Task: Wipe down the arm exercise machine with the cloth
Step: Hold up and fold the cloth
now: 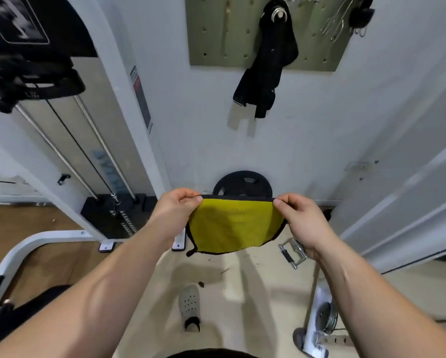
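Cloth [233, 226] hangs stretched in mid-air between left hand [176, 210] and right hand [300, 218], each grip a thumb-and-finger pinch on a top corner, well apart from the arm exercise machine [118, 81]. So light a pinch could let a corner slip, dropping it onto the dirty floor [242, 280].

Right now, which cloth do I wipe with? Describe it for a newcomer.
Below the olive-green pegboard on the white wall, a round black weight plate stands at the floor. In front of it, the left-hand grip and right-hand grip stretch a yellow cloth with black edging. It is the only yellow fabric; the black garment hangs from the pegboard.
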